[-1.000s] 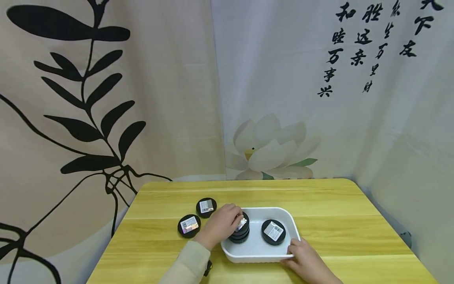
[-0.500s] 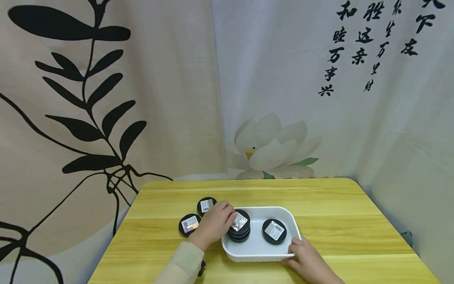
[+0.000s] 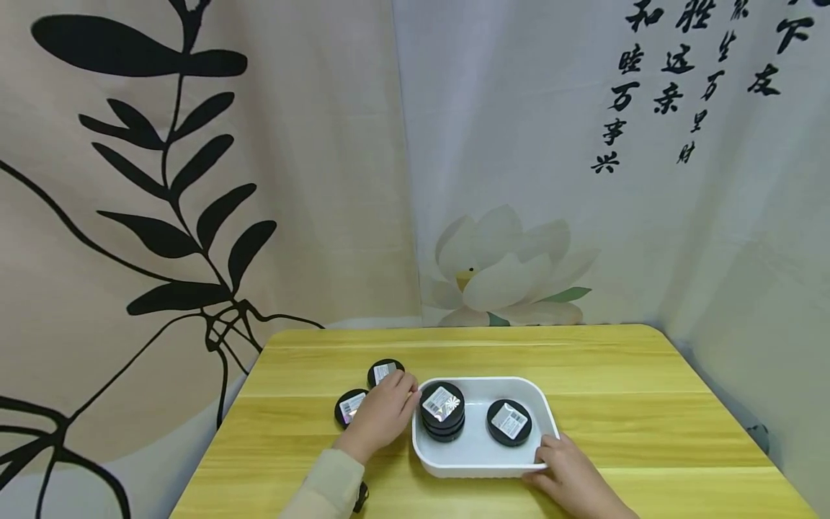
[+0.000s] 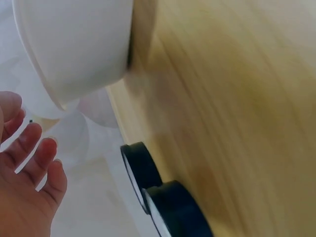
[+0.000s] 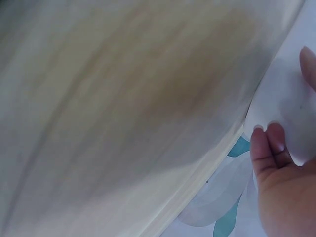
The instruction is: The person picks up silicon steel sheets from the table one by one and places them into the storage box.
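Note:
A white tray (image 3: 476, 472) stands on the table. Inside it, at the left, is a stack of round, flat black containers (image 3: 443, 412) with a barcode label on top; a single black container (image 3: 509, 422) lies at the right. My left hand (image 3: 381, 414) hovers just outside the tray's left edge, its fingers loosely bent and holding nothing; the left wrist view shows this hand (image 4: 29, 182) apart from the tray wall (image 4: 74, 44). At the tray's front right corner my right hand (image 3: 573, 472) pinches the rim. Partly behind the left hand lie two more black containers (image 3: 384, 370).
The yellow wooden table (image 3: 648, 404) carries everything. A small black object (image 3: 361, 497), partly hidden by the left sleeve (image 3: 327, 486), lies near the front. Behind the table hangs a printed curtain (image 3: 350, 180).
My left hand has let go of the top container of the stack and drawn back leftward out of the tray. The right hand stays on the tray's corner. The head view has shifted slightly.

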